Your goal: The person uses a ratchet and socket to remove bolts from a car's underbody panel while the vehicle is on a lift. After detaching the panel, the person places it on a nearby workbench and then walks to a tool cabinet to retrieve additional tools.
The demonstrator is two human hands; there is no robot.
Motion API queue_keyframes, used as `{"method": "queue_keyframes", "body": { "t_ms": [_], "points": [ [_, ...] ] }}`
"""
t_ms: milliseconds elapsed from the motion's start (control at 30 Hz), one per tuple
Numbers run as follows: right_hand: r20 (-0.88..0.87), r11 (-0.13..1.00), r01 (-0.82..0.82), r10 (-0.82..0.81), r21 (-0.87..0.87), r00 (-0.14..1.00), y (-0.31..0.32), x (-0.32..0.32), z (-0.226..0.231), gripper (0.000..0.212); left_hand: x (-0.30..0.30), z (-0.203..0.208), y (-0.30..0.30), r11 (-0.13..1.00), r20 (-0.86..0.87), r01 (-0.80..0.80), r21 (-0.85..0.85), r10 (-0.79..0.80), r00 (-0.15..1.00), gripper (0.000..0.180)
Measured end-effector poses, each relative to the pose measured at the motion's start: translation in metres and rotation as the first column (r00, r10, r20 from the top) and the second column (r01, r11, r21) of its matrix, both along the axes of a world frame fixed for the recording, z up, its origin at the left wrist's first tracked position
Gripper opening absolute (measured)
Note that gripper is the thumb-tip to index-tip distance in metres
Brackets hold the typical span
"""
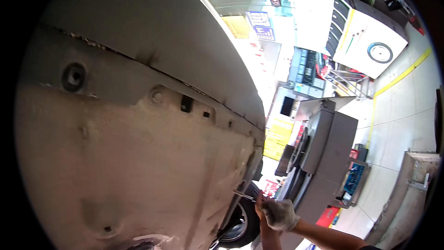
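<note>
Above me on the left spreads the dirty brown underside of a raised car (152, 153). At its lower right edge, a slim shiny metal tool (243, 195) points up to the panel's rim. My left hand (260, 206) is closed around the tool's lower end, mostly hidden behind the other hand. Right beside it is my right hand (280, 215), in a pale grey work glove, closed in a fist in line with the tool. Whatever lies inside that fist is hidden. A black-tyred wheel (249, 224) shows just behind the hands.
Dark grey equipment cabinet (330, 143) stands right of the hands. A tray with blue items (354, 178) adjoins it. Farther back are a white cabinet with a wheel picture (367, 41) and a metal-framed stand (349, 83). A yellow line (402, 74) crosses the pale tiled floor.
</note>
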State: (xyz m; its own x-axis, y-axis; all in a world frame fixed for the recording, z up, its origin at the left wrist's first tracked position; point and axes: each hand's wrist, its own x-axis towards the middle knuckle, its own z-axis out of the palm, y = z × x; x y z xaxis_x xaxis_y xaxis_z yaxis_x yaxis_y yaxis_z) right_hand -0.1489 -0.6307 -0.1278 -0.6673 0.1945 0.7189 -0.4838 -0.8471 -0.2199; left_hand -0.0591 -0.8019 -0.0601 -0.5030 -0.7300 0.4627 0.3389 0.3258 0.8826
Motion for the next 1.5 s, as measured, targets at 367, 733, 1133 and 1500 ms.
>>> {"method": "queue_keyframes", "body": {
  "t_ms": [367,733,1133,1500],
  "points": [
    [0.289,0.937,-0.329,0.349,-0.118,0.891,-0.027,-0.004,0.004,0.005,-0.031,0.003,0.072,0.879,-0.007,-0.476,-0.031,0.476,0.879,0.04],
    [0.018,0.999,0.006,-0.005,-0.045,1.0,-0.037,-0.008,-0.008,0.033,-0.021,0.012,0.085,0.993,0.067,-0.109,0.043,0.106,0.992,0.047],
    [-0.091,0.811,-0.366,0.451,0.456,0.888,-0.01,0.009,-0.07,0.062,0.018,-0.064,0.082,0.893,0.058,-0.413,0.182,0.409,0.911,0.056],
    [-0.277,0.654,-0.628,0.752,0.422,0.597,-0.042,0.21,-0.124,0.06,0.266,-0.106,0.123,0.538,0.238,-0.602,-0.59,0.828,0.507,0.023]
  ]
}}
